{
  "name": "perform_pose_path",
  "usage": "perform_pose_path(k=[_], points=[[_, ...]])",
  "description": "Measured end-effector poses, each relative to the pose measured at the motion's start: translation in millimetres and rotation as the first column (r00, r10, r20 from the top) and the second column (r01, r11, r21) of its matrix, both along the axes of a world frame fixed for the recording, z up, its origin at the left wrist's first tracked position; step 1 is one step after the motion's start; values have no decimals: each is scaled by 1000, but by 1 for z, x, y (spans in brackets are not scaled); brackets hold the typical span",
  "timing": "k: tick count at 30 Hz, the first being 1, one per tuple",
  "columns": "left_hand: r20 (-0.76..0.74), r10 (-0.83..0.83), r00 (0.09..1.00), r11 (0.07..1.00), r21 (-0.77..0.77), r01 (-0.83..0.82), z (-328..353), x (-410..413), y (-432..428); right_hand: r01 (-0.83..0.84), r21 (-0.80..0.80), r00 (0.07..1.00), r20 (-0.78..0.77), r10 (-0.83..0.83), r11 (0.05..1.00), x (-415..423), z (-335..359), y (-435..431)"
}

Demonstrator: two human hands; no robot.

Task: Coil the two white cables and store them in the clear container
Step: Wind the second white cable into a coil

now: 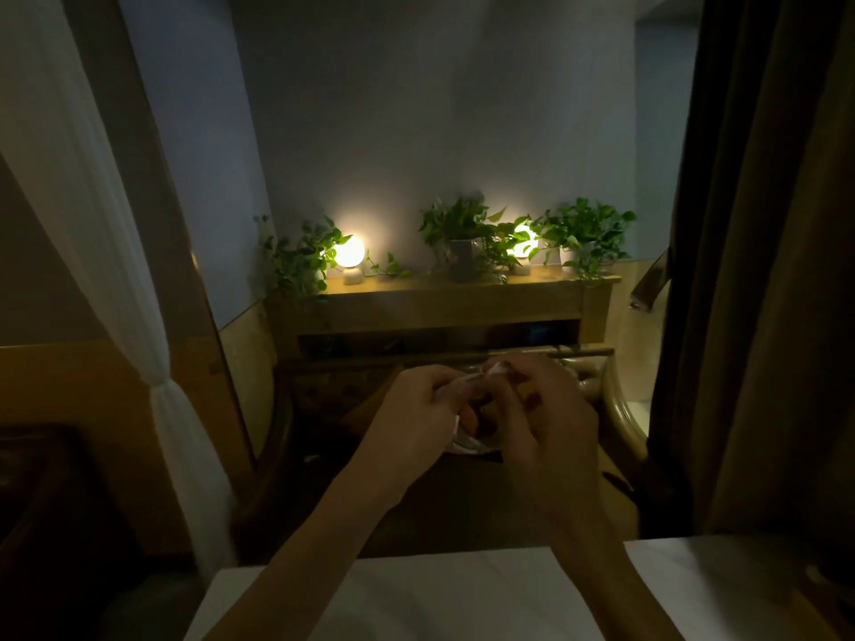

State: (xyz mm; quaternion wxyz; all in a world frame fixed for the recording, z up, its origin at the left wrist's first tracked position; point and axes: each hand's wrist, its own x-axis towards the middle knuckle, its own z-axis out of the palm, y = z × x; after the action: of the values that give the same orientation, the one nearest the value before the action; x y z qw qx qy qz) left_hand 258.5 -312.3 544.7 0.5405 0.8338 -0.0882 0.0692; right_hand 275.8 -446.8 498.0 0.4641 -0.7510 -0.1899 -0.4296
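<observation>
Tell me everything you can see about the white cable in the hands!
Only bits of the white cable show in the dim light: a thin pale strand with a small white end. It is held up between the left hand and right hand, in front of the chest, mostly hidden by fingers. How much is coiled cannot be told.

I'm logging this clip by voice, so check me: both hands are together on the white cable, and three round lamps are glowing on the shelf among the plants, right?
Not quite. The head view shows two glowing round lamps, not three: the left lamp and the right lamp. The rest holds: the left hand and right hand are together on the white cable, and the lamps sit on the shelf among the plants.
</observation>
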Motion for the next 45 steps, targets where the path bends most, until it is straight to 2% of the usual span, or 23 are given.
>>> perform_pose_path(k=[2,5,8,11,14,16,19,21,23,26,27,29,30,34,37,38,42,45], points=[[7,-30,1000,1000,-8,30,-2,-3,-2,-99,135,991,-79,111,986,-5,-1,11],[-53,-113,992,993,-33,112,-6,-5,3,-138,257,976,-130,176,956,-3,1,12],[-112,-194,975,979,-86,186,-7,-8,11,-171,505,944,-162,287,846,5,13,1],[-113,-205,972,965,-190,182,-6,-8,18,-232,586,891,-193,412,776,12,16,-4],[-191,-209,959,939,-314,142,-6,-6,33,-299,515,880,-177,441,803,9,10,-5],[-246,-284,927,879,-453,149,-6,-6,43,-241,413,918,-196,345,878,4,4,-7],[-245,-359,901,803,-573,164,-4,-2,49,-109,128,953,-270,141,986,2,-8,-6],[-237,-364,901,821,-539,190,-3,0,44,-161,21,936,-313,159,987,-1,-13,1],[-237,-356,904,845,-495,203,-4,2,41,-227,9,913,-346,216,974,-3,-12,2],[-227,-337,914,870,-447,209,-5,4,47,-307,-57,844,-478,244,950,0,-3,-10],[-223,-323,920,883,-421,208,-6,5,50,-356,-27,797,-531,288,934,1,0,-14],[-220,-292,931,906,-375,196,-7,6,52,-419,172,683,-587,434,891,0,7,-17],[-225,-293,929,910,-363,199,-8,7,52,-426,224,655,-592,470,876,-1,10,-16],[-272,-359,893,895,-370,247,-10,7,46,-423,32,709,-611,353,905,-3,12,-8],[-246,-307,919,901,-385,198,-19,8,39,-406,102,676,-635,374,908,0,7,-2],[-224,-279,934,905,-385,178,-23,8,36,-382,95,690,-632,352,919,0,4,0],[-91,-153,984,963,-235,128,-36,8,30,-272,-77,813,-551,186,959,2,-10,2],[-17,-110,994,984,-145,107,-37,9,32,-269,-112,830,-531,172,957,3,-13,3]])
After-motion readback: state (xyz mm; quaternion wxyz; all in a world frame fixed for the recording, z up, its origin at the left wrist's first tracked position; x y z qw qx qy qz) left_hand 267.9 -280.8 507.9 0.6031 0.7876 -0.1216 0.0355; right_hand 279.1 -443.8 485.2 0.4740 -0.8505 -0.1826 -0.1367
